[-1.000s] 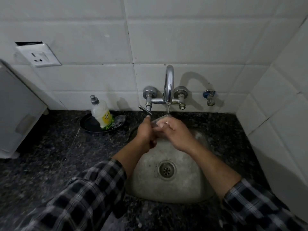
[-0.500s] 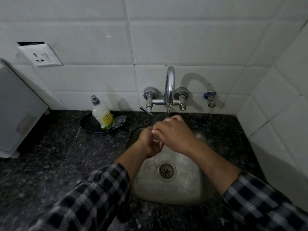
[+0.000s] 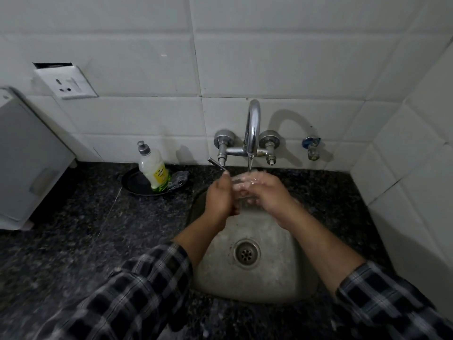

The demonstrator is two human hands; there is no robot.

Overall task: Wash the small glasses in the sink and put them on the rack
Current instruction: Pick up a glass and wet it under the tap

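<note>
Clear, wet small glass (image 3: 239,184), blurred under the tap (image 3: 252,128), gripped by curled left hand (image 3: 219,196) and right hand (image 3: 268,195).

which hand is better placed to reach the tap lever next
Left, probably: the left hand sits just below the lever, while the right hand is beyond the glass.

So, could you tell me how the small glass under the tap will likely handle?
The small glass is under the running tap, so probably slippery. Clear glass, so likely fragile. The left hand and right hand nearly hide it, so probably light.
</note>
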